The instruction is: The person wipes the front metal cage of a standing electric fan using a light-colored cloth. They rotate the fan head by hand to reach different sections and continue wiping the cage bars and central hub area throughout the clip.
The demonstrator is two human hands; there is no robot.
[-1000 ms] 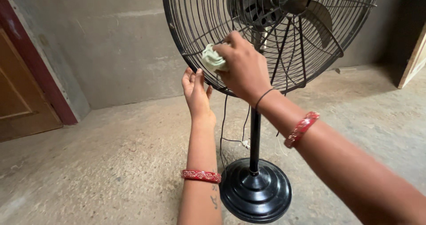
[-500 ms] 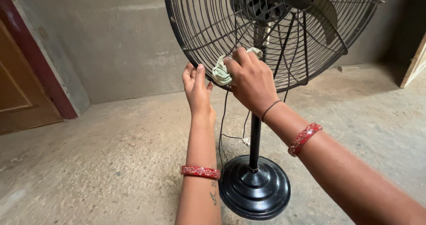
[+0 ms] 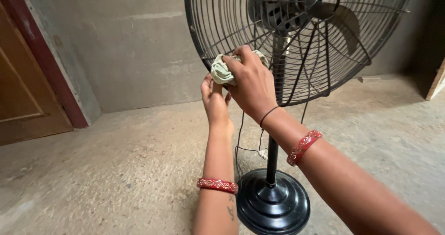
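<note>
**Cloth pressed to the fan grille**

The right hand is closed around a pale green cloth, fingers curled over it and pinching it against the wire grille of a black fan. The cloth is bunched into a wad, so it shows no clear long axis; most of it bulges out to the left of the knuckles, and a smaller fold peeks out just above and to the right of them. How much cloth lies under the palm is hidden.

Directly below the grip, the left hand stands upright, fingers together and pointing up, fingertips at the lower rim of the grille just beneath the cloth. Whether it pinches the rim or only rests against it cannot be made out, since the right hand covers that spot.

The grille faces the camera, slightly tilted, its top and right edge cut off by the frame. Behind the wires, up and right of the grip, the blades and hub are dim and partly masked. The pole runs straight down from behind the right wrist to a round base, whose lower edge is cut off. A thin cord hangs between the forearms; its ends are hard to follow.
</note>
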